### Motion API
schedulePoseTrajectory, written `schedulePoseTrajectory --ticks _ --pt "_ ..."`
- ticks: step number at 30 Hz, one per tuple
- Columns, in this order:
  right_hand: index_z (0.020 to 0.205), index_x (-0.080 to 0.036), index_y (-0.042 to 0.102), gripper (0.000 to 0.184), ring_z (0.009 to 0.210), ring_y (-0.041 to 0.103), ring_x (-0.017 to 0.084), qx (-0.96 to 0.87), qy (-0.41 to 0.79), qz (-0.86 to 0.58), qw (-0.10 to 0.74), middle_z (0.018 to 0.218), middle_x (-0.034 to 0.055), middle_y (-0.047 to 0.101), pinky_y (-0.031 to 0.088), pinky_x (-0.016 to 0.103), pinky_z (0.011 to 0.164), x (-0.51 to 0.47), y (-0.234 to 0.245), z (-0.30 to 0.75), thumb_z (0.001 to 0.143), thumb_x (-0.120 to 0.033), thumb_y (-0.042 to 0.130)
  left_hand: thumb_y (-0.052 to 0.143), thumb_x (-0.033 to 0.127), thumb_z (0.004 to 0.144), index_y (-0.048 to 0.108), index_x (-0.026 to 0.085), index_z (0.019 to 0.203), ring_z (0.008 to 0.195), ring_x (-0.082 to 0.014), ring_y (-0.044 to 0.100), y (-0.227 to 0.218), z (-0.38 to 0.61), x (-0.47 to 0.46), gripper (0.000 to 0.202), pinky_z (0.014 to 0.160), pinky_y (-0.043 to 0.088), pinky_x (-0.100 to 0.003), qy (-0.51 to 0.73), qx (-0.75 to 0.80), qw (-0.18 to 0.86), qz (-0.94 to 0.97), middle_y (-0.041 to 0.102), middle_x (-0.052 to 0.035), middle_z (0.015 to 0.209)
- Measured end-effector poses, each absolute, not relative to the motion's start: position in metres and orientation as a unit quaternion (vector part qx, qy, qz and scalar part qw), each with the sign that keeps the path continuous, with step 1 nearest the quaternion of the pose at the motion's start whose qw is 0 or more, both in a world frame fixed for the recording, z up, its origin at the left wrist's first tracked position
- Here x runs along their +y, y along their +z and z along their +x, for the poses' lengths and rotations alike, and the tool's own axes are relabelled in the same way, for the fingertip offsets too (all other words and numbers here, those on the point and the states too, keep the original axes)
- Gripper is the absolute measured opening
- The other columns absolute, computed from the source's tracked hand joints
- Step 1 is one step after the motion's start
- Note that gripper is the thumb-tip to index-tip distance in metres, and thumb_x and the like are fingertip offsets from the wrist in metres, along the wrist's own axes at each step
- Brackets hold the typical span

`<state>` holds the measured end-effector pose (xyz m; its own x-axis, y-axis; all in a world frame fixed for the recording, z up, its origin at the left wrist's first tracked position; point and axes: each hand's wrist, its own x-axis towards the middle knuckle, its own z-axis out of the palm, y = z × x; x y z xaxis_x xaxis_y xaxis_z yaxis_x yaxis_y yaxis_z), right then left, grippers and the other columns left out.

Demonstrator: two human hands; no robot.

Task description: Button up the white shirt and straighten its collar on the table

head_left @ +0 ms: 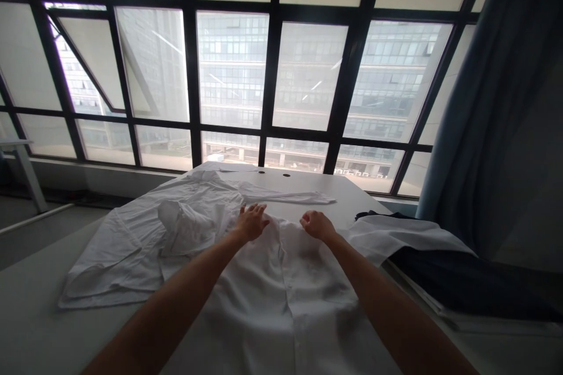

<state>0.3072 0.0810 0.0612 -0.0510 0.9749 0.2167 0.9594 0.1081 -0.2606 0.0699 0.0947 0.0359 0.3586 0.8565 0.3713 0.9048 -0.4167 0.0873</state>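
Our left hand (251, 221) lies flat with fingers spread and holding nothing, pressing on the far left part of the white shirt (281, 299) spread in front of us. Left of it we see a second white shirt (145, 234) lying rumpled on the table (30, 316), one sleeve stretched out toward the window. Between our hands runs the front placket of the near shirt, and it looks closed along the part we can see, though the buttons are too small to make out. Our right hand (317, 224) is curled into a loose fist on the fabric near the collar end, seemingly pinching cloth; we cannot tell for certain. We judge the shirt laid out and smoothed, with no fold made yet. Its long axis runs straight away from us, collar end toward the window, hem toward our body. Further right a dark garment (461, 284) lies on the table's edge, beside a blue curtain (492, 99).
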Motion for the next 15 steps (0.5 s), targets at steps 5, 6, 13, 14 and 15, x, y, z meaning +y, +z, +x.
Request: schedulePoseTrajectory --ticks 5,6,13,14,15 --pt "0.095 -0.02 0.075 0.032 0.067 0.066 0.017 -0.756 0.108 -0.642 0.071 0.086 0.0057 0.073 0.047 0.024 0.062 0.085 0.058 0.317 0.064 -0.026 0.076 0.059 0.027 0.086 0.065 0.019 0.103 0.103 -0.0252 0.061 0.059 0.06 0.105 0.02 0.1 0.037 -0.043 -0.121 -0.465 0.086 -0.873 0.069 -0.0081 0.106" --pt "0.091 -0.02 0.075 0.029 0.063 0.064 0.016 -0.761 0.117 -0.636 0.056 0.081 0.0047 0.073 0.045 0.024 0.059 0.081 0.059 0.318 0.063 -0.025 0.077 0.058 0.026 0.086 0.065 0.018 0.099 0.1 -0.0239 0.062 0.062 0.057 0.101 0.016 0.094 0.041 -0.039 -0.126 -0.446 0.092 -0.881 0.069 -0.0078 0.103" --pt "0.096 -0.015 0.066 0.031 0.086 0.061 0.023 -0.706 -0.095 -0.667 0.22 0.095 0.0134 0.068 0.04 0.029 0.072 0.051 0.079 0.323 0.095 -0.037 0.045 0.042 0.011 0.092 0.06 0.016 0.085 0.094 -0.0226 0.056 0.079 0.036 0.06 0.02 0.079 0.044 -0.034 -0.195 -0.362 0.229 -0.882 0.061 -0.0094 0.091" --pt "0.099 -0.014 0.063 0.035 0.089 0.06 0.023 -0.691 -0.149 -0.656 0.266 0.097 0.0139 0.066 0.039 0.03 0.075 0.048 0.081 0.324 0.098 -0.039 0.038 0.042 0.012 0.093 0.06 0.016 0.085 0.095 -0.0229 0.056 0.079 0.035 0.057 0.021 0.081 0.043 -0.034 -0.209 -0.374 0.234 -0.873 0.061 -0.0095 0.092" --pt "0.099 -0.014 0.062 0.036 0.092 0.059 0.023 -0.689 -0.186 -0.638 0.29 0.097 0.0139 0.065 0.039 0.03 0.078 0.045 0.081 0.326 0.099 -0.039 0.036 0.043 0.016 0.094 0.06 0.016 0.085 0.096 -0.0232 0.056 0.077 0.034 0.055 0.019 0.081 0.043 -0.034 -0.217 -0.384 0.226 -0.868 0.062 -0.0096 0.093"
